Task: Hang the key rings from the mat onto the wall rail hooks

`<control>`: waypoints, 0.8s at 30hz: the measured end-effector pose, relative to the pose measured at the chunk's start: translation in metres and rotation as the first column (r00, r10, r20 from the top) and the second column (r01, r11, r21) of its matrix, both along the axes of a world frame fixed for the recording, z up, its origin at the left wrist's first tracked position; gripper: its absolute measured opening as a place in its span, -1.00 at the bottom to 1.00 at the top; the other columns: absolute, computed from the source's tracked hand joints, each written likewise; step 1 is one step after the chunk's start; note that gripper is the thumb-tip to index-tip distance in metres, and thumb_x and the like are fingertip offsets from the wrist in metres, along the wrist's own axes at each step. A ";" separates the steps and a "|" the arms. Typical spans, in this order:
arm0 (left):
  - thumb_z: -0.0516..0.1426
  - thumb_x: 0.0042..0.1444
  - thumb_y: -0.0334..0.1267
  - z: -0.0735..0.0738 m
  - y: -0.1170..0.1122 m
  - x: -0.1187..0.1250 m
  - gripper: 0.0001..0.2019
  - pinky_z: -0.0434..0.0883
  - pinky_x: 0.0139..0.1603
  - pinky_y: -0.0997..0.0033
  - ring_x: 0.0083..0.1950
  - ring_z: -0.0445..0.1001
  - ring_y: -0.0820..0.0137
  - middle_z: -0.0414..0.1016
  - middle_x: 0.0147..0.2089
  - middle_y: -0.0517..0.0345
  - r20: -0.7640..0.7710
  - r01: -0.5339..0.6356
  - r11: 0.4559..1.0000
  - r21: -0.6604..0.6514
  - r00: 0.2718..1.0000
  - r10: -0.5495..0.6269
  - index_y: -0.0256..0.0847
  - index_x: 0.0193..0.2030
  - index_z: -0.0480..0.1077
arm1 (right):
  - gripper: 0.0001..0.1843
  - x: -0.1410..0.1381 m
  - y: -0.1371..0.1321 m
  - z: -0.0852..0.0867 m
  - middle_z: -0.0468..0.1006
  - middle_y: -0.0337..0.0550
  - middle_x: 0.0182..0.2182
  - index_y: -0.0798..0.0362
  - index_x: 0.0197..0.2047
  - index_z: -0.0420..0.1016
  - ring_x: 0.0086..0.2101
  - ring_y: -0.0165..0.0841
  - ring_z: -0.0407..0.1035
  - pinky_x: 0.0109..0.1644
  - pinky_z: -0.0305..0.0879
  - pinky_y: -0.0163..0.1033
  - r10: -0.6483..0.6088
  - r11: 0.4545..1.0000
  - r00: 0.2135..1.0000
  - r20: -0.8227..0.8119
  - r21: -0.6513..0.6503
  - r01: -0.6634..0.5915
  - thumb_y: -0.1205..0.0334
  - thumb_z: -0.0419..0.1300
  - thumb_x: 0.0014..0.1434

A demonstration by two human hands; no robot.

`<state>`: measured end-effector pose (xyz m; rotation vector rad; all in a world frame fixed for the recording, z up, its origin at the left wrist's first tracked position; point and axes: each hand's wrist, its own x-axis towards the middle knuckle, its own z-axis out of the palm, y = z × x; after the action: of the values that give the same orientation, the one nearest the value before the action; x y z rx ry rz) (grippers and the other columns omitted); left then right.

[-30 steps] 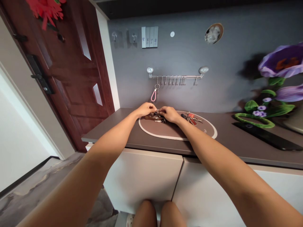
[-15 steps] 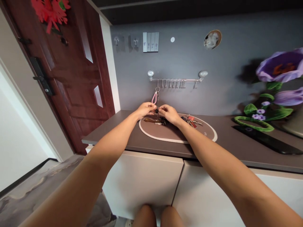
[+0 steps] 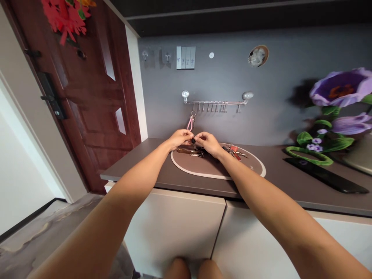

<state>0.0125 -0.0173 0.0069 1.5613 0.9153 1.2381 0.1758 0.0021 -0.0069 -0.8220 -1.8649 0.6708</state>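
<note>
My left hand (image 3: 180, 138) and my right hand (image 3: 207, 142) meet above the left end of an oval brown mat (image 3: 212, 168) on the counter. Both pinch a small key ring with a dark key (image 3: 193, 141) held just off the mat. Under the hands lies a bunch of keys with a brown fob (image 3: 190, 152). A second bunch with a red tag (image 3: 234, 150) lies on the mat to the right. A pink loop key strap (image 3: 190, 123) hangs from the leftmost hook of the chrome hook rail (image 3: 216, 102) on the grey wall.
The dark counter (image 3: 151, 170) tops white cabinet doors. A long black tray (image 3: 325, 174) and purple artificial flowers (image 3: 340, 89) stand at the right. A dark red door (image 3: 87, 93) is at the left, beside the counter's end.
Both hands have lifted a small key ring off the bunch on the mat and hold it a little higher. The view has tilted slightly upward.
</note>
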 end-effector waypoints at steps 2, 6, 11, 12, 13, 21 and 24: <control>0.16 -0.01 -0.32 -0.001 0.001 0.000 -0.88 0.42 -0.27 0.40 -0.42 0.40 0.56 0.39 -0.45 0.18 -0.001 0.000 1.000 0.009 1.000 0.000 -0.35 -0.37 0.32 | -0.77 0.000 0.000 -0.001 0.40 -0.28 -0.53 0.11 -0.43 0.35 -0.49 -0.50 0.23 -0.33 0.18 -0.37 0.019 1.000 0.999 -0.026 -0.019 -0.019 0.09 0.15 -0.06; 0.19 -0.05 -0.28 -0.003 0.003 0.001 -0.83 0.40 -0.31 0.44 -0.44 0.39 0.56 0.39 -0.45 0.17 -0.003 0.000 0.999 0.037 1.000 0.000 -0.36 -0.36 0.34 | -0.74 -0.001 -0.004 0.000 0.35 -0.30 -0.54 0.11 -0.42 0.32 -0.51 -0.51 0.19 -0.35 0.16 -0.35 0.062 0.995 0.994 -0.085 -0.071 -0.068 0.07 0.15 -0.09; 0.19 -0.06 -0.20 -0.002 0.004 0.005 -0.76 0.39 -0.32 0.47 -0.40 0.38 0.56 0.41 -0.41 0.14 0.021 -0.016 0.997 0.072 1.000 0.014 -0.35 -0.31 0.36 | -0.75 0.000 -0.006 0.005 0.33 -0.30 -0.51 0.10 -0.42 0.28 -0.47 -0.50 0.18 -0.31 0.15 -0.34 0.036 0.999 0.993 -0.111 -0.030 -0.039 0.07 0.13 -0.08; 0.18 -0.05 -0.19 -0.002 0.004 0.005 -0.75 0.39 -0.32 0.48 -0.39 0.38 0.55 0.41 -0.39 0.13 0.027 -0.028 0.997 0.078 0.999 0.026 -0.34 -0.30 0.36 | -0.75 0.001 -0.005 0.005 0.32 -0.30 -0.50 0.10 -0.42 0.28 -0.46 -0.50 0.19 -0.30 0.14 -0.34 0.029 0.999 0.993 -0.113 -0.014 -0.031 0.07 0.13 -0.07; 0.17 -0.04 -0.18 -0.002 0.005 0.005 -0.75 0.39 -0.32 0.48 -0.39 0.39 0.55 0.41 -0.38 0.12 0.028 -0.051 0.995 0.085 0.998 0.049 -0.34 -0.29 0.36 | -0.75 0.001 -0.004 0.005 0.32 -0.30 -0.50 0.09 -0.42 0.27 -0.45 -0.50 0.19 -0.29 0.14 -0.34 0.021 1.000 0.993 -0.116 0.000 -0.021 0.07 0.12 -0.06; 0.04 0.06 -0.24 -0.003 0.008 0.008 -0.82 0.32 -0.46 0.57 -0.48 0.36 0.56 0.42 -0.41 0.08 -0.102 -0.284 0.936 0.207 0.945 0.309 -0.34 -0.35 0.35 | -0.80 -0.004 0.010 0.018 0.29 -0.32 -0.51 0.08 -0.42 0.25 -0.47 -0.51 0.19 -0.28 0.22 -0.32 -0.037 0.998 0.958 -0.286 -0.050 0.024 0.12 0.11 -0.04; 0.02 0.05 -0.25 -0.005 0.011 0.008 -0.82 0.31 -0.47 0.56 -0.50 0.37 0.55 0.44 -0.43 0.10 -0.153 -0.319 0.906 0.278 0.917 0.369 -0.32 -0.39 0.36 | -0.86 -0.008 0.013 0.037 0.30 -0.30 -0.47 0.08 -0.42 0.24 -0.43 -0.50 0.24 -0.28 0.26 -0.32 -0.065 0.994 0.931 -0.360 -0.108 0.027 0.20 0.10 -0.03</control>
<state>0.0203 -0.0064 0.0019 1.8006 1.2505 1.5088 0.1677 0.0150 0.0305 -0.7457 -1.4824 0.8327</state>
